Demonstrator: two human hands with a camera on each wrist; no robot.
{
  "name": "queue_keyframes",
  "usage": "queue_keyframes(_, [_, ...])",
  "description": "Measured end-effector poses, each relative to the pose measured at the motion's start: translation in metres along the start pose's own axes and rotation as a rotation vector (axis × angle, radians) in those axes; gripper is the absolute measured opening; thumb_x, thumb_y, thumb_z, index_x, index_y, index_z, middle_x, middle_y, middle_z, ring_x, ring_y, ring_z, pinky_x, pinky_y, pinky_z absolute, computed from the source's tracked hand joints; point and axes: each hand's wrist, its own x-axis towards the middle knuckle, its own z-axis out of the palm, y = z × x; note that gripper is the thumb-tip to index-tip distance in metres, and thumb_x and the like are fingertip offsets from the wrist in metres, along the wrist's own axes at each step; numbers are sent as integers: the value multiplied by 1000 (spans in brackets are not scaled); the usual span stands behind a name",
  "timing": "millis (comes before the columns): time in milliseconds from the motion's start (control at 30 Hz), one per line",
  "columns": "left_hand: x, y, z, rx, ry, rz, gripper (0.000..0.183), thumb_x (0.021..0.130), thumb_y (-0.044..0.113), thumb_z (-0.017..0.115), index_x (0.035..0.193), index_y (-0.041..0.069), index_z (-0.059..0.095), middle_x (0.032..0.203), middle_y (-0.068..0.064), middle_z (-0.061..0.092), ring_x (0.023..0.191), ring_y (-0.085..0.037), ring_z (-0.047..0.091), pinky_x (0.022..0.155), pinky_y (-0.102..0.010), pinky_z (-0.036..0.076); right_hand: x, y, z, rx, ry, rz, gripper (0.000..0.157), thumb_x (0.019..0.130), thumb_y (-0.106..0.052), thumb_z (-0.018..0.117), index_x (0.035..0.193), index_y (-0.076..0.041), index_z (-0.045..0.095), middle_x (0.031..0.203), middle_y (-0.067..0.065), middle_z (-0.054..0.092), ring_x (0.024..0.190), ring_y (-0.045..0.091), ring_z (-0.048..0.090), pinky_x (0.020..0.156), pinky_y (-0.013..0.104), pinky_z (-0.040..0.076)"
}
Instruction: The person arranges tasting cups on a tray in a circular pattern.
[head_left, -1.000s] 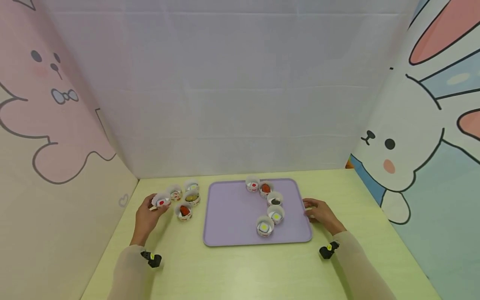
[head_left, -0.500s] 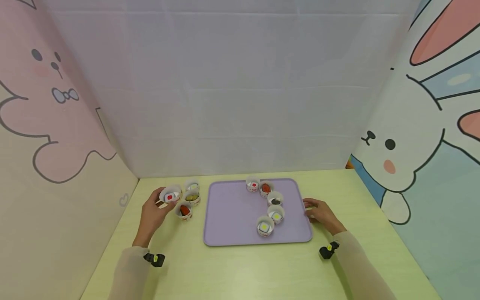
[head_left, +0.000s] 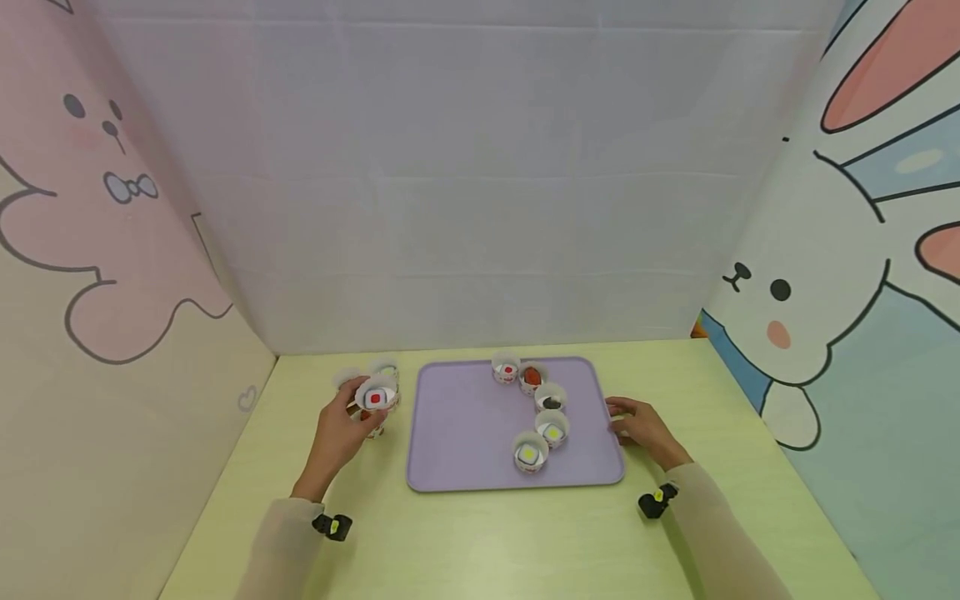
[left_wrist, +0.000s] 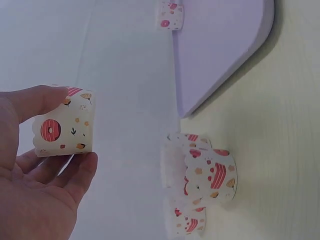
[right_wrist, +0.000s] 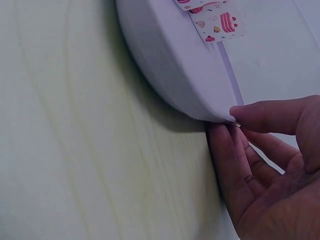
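My left hand point(head_left: 337, 437) grips a paper baking cup point(head_left: 377, 395) with a white and red piece inside, raised above the table left of the tray. In the left wrist view, thumb and fingers wrap the sides of this cup point(left_wrist: 65, 125), which is printed with donuts and cakes. Below it, other printed cups point(left_wrist: 212, 175) stand on the table; in the head view the hand and held cup partly hide them. At the right edge of the lilac tray point(head_left: 465, 429), my right hand point(head_left: 641, 429) pinches the rim, thumb on top and fingers underneath.
On the tray's right half, several filled cups form a bent line, from a cup with a red and white piece point(head_left: 506, 369) at the back to one with a yellow and white piece point(head_left: 529, 454) near the front. A white backdrop point(head_left: 480, 183) rises behind the table point(head_left: 480, 542).
The left hand has carried its cup rightward from the left side of the table cups, and it now overlaps those cups in the head view. The right hand and tray have stayed still.
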Motion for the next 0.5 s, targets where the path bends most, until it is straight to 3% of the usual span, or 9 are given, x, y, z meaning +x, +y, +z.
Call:
queue_keyframes(133, [-3,5,12,-9,-18,-1,64,84,12,76,141,10,47,127,-22,61,104,-35,66,73,-25,56,0,0,0,-2,-4,-1,57,91,-3,58,146,-4,44,139,22,49,108,25,59,76,31,56])
queue_keyframes(367, [-6,8,39,-4,-51,79,63,80,9,80,136,6,52,129,-17,61,119,-34,60,96,-48,51,0,-1,-1,3,-5,1,57,91,-3,57,146,-4,44,139,22,49,107,25,59,76,31,56])
queue_keyframes(500, [-9,9,51,-14,-73,102,59,79,9,80,133,7,55,129,-14,62,122,-34,59,99,-48,50,-1,-1,-1,17,-12,-2,57,91,-4,58,146,-4,44,139,22,48,108,25,59,77,32,56])
